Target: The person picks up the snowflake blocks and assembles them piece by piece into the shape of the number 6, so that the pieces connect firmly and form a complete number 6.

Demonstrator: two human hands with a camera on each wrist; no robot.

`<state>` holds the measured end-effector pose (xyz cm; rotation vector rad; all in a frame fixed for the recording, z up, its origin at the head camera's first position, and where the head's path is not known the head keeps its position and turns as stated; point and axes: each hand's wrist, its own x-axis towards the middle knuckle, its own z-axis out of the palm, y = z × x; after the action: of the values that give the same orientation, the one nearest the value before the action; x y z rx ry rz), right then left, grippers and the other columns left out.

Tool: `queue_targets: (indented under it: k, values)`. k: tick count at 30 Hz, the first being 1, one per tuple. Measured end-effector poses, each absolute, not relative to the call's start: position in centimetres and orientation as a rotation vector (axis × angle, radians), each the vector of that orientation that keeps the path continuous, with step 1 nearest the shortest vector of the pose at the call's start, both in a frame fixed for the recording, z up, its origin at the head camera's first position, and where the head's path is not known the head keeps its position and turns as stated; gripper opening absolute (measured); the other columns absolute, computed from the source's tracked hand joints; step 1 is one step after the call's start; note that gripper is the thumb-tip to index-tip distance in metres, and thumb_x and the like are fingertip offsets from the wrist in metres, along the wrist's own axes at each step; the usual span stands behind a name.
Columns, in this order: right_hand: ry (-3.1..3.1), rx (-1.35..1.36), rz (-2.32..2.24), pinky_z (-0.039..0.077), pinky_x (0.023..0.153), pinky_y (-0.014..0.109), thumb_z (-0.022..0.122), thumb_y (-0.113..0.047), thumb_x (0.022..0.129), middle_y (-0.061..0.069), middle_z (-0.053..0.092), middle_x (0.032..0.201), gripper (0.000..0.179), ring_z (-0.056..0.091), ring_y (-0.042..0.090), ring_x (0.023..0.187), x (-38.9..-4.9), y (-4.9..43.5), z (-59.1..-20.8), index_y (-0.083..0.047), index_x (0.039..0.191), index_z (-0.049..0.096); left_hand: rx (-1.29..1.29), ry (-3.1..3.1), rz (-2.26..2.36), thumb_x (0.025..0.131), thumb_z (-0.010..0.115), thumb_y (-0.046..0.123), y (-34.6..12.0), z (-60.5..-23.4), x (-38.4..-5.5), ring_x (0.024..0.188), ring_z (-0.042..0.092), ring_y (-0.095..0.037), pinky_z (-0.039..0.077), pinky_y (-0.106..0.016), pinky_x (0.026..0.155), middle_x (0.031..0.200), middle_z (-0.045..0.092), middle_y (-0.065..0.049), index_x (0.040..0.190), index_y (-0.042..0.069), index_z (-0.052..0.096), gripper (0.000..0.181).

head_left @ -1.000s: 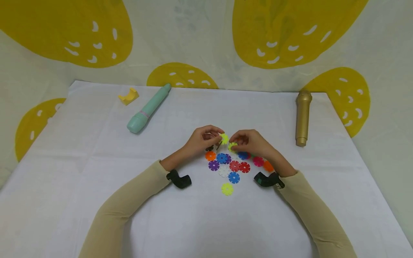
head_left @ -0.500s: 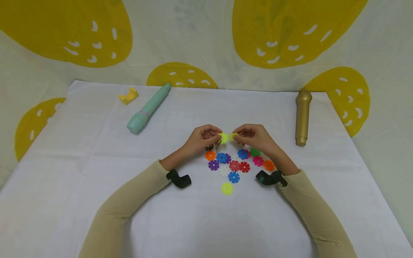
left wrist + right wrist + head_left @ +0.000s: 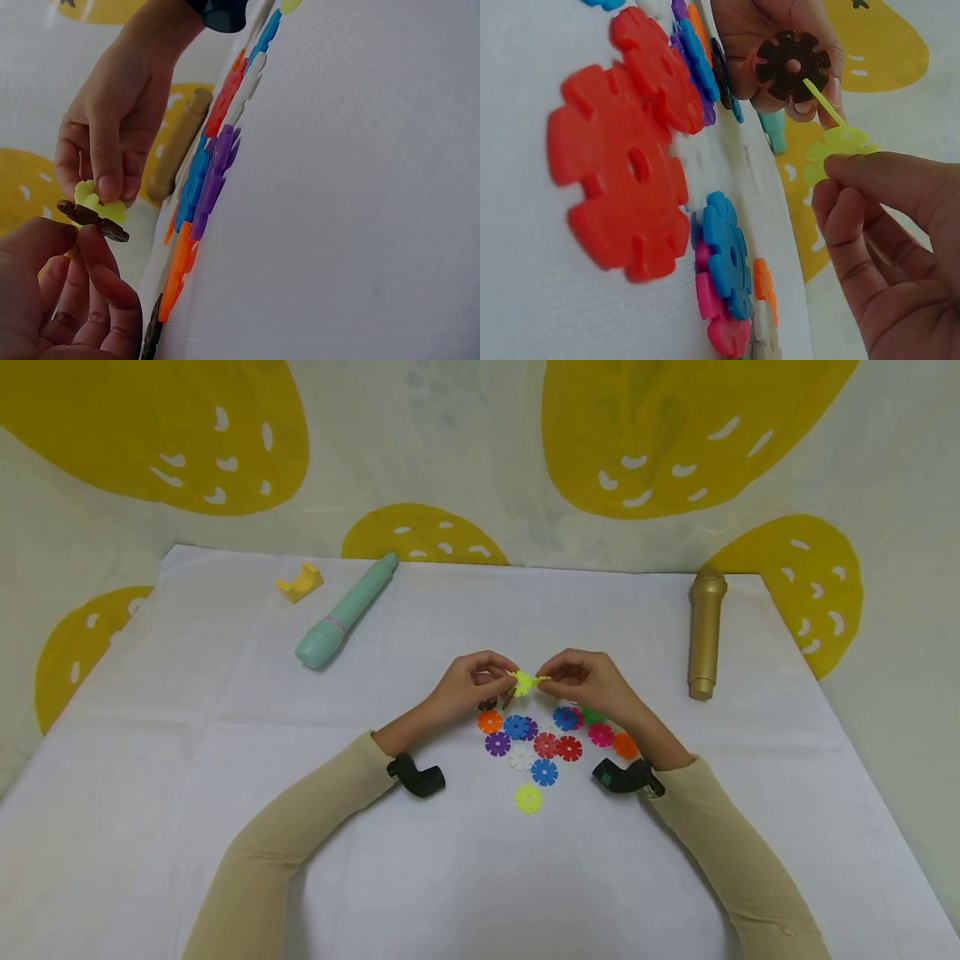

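Note:
Above the loose pieces, my left hand (image 3: 467, 688) pinches a notched brown disc (image 3: 774, 69) with a yellow notched disc (image 3: 522, 684) set crosswise to it. Seen edge-on in the right wrist view, that yellow disc is a thin strip (image 3: 825, 103) against the brown one. My right hand (image 3: 588, 683) pinches a second yellow notched disc (image 3: 841, 148) between thumb and fingers. Its rim meets the edge of the first yellow disc, the two lying crosswise. Fingers hide part of both yellow discs.
Below the hands lie several loose notched discs, among them a red disc (image 3: 569, 748), a purple disc (image 3: 497, 744) and a single yellow disc (image 3: 528, 799). A mint microphone (image 3: 347, 614) and a yellow curved block (image 3: 300, 583) lie back left, a gold microphone (image 3: 703, 635) back right.
My right hand has risen with its yellow disc, which has turned edge-on in the head view and now meets the left hand's yellow disc. The left hand has barely moved.

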<state>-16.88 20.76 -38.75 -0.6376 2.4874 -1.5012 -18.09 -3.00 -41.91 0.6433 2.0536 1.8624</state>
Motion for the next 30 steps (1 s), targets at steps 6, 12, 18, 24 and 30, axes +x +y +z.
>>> queue_targets:
  k: [6,12,18,24,30]
  values:
    - [2.557,-0.735,-1.498,0.052,0.073,0.017,0.074,-0.001,0.085,0.013,0.067,0.094,0.012,0.061,0.013,0.082,-16.8,20.5,-38.9,0.001,0.097,0.073,0.625,2.022,1.853,0.095,0.062,0.003,-3.1,-41.8,-18.1,0.073,0.067,-0.016,0.052,-0.022,0.063,0.096,0.067,-0.021,0.116,-0.008,0.061,0.024]
    - [2.603,-0.761,-1.472,0.05,0.07,0.015,0.074,0.002,0.083,0.012,0.067,0.088,0.012,0.058,0.012,0.078,-16.8,20.4,-39.2,0.001,0.095,0.075,0.609,2.007,1.825,0.095,0.062,0.005,-3.1,-41.8,-18.0,0.071,0.066,-0.014,0.055,-0.023,0.066,0.095,0.068,-0.019,0.116,-0.008,0.062,0.025]
    - [2.647,-0.836,-1.445,0.05,0.068,0.015,0.073,0.01,0.08,0.017,0.066,0.082,0.011,0.058,0.017,0.074,-15.9,19.5,-37.8,0.007,0.091,0.073,0.615,2.013,1.812,0.095,0.063,0.005,-3.1,-41.9,-18.0,0.068,0.064,-0.013,0.054,-0.022,0.065,0.092,0.068,-0.018,0.115,-0.009,0.063,0.025]
    - [2.665,-0.854,-1.486,0.052,0.068,0.016,0.073,0.012,0.079,0.018,0.066,0.08,0.009,0.06,0.018,0.072,-15.0,18.9,-36.2,0.01,0.087,0.072,0.619,2.021,1.823,0.095,0.062,0.004,-3.0,-41.8,-18.0,0.068,0.064,-0.012,0.054,-0.021,0.065,0.092,0.068,-0.019,0.114,-0.01,0.063,0.024]
    - [2.661,-0.891,-1.526,0.052,0.067,0.015,0.074,0.012,0.078,0.018,0.066,0.077,0.008,0.061,0.019,0.07,-15.0,18.8,-36.2,0.01,0.085,0.072,0.595,2.039,1.822,0.095,0.063,0.005,-2.9,-41.7,-18.1,0.068,0.064,-0.013,0.054,-0.021,0.065,0.091,0.068,-0.018,0.114,-0.009,0.064,0.024]
